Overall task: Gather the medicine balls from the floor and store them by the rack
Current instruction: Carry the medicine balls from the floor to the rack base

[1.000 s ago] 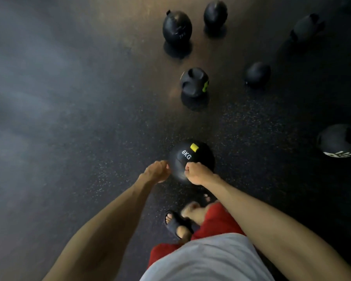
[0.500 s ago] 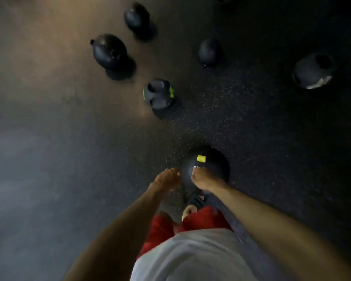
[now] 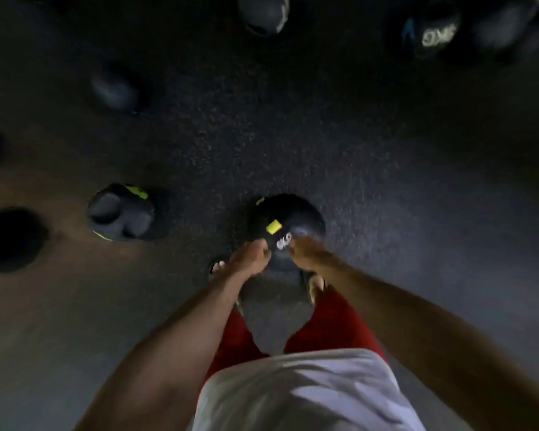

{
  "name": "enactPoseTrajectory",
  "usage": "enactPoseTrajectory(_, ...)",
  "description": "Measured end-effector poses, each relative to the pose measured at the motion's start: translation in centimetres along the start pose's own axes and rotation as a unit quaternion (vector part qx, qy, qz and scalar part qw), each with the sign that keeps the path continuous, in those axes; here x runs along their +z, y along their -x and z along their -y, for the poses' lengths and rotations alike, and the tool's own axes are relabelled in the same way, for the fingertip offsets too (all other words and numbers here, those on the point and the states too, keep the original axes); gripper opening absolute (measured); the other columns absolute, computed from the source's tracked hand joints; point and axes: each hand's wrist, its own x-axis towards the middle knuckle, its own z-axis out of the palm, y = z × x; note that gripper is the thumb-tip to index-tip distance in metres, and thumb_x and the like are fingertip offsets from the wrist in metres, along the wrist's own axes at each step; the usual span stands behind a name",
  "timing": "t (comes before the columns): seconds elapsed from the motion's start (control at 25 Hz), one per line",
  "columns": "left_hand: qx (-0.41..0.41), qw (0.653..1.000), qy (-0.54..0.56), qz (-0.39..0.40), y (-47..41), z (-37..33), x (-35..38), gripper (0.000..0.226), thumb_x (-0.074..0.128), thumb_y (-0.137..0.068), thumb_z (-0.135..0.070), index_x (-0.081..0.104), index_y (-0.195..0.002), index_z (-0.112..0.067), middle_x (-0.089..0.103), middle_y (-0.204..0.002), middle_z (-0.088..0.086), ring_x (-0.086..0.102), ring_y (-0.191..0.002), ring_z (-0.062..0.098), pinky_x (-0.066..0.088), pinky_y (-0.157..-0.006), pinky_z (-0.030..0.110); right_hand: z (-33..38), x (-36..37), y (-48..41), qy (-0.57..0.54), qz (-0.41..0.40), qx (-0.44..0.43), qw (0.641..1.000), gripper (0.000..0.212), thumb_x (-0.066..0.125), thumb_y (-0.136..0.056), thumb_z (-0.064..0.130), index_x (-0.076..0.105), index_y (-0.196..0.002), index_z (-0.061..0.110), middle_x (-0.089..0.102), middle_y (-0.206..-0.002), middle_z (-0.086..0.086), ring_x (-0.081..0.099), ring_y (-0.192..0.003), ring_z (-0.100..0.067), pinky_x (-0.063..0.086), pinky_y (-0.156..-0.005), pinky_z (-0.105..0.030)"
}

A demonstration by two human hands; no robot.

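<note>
Head cam: you've got both hands, left (image 3: 252,256) and right (image 3: 305,253), clamped on the ball (image 3: 285,219), hanging dead centre ahead of your feet; no rack in sight.

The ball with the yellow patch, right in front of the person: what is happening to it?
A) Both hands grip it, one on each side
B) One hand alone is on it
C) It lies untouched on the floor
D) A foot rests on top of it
A: the left hand and the right hand both close on the near side of the ball with the yellow patch.
</note>
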Motion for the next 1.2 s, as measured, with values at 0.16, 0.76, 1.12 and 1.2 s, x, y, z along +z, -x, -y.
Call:
enactPoseTrajectory(0.16,0.040,0.998,-0.039,0.031,-4.0,2.4,0.0,0.022,0.053,-0.097,-0.031,0.066,-0.106,-0.015,0.069,-0.114,0.014,0.063,-0.110,0.035,0.052,-0.092,0.042,0.6,4.2,-0.3,-0.097,-0.027,0.090,0.991,0.037,0.039,-0.100,0.030,0.053,-0.129,0.011,0.062,-0.124,-0.018,0.061,-0.109,-0.036,0.052,-0.090,-0.045)
enactPoseTrajectory(0.76,0.228,0.944,-0.041,-0.236,-32.8,7.4,18.0,0.068,0.037,-0.099,-0.060,0.018,-0.158,-0.035,0.015,-0.166,0.011,0.014,-0.153,0.029,0.024,-0.120,0.055,-10.6,22.0,-26.3,-0.133,-0.379,0.193,0.895,0.065,0.028,-0.102,0.061,0.015,-0.159,0.034,0.009,-0.167,-0.014,0.005,-0.154,-0.036,0.014,-0.116,-0.066)
enactPoseTrajectory(1.12,0.296,0.886,-0.028,-0.355,-43.0,2.7,15.9,0.062,0.033,-0.098,-0.066,0.031,-0.153,-0.040,0.020,-0.165,0.004,0.013,-0.154,0.023,0.018,-0.122,0.054,-16.4,4.5,-39.1,-0.217,-0.441,0.230,0.840,0.048,0.034,-0.100,0.046,0.057,-0.127,0.015,0.058,-0.131,-0.015,0.048,-0.125,-0.039,0.034,-0.104,-0.062)
enactPoseTrajectory(1.2,0.283,0.885,-0.028,-0.369,-44.9,1.7,14.8,0.060,0.030,-0.097,-0.069,0.032,-0.152,-0.044,0.024,-0.163,0.004,0.017,-0.152,0.023,0.019,-0.121,0.053,-16.8,3.4,-40.0,-0.231,-0.459,0.204,0.833,0.042,0.038,-0.100,0.042,0.059,-0.123,0.014,0.060,-0.125,-0.014,0.051,-0.121,-0.037,0.037,-0.104,-0.058)
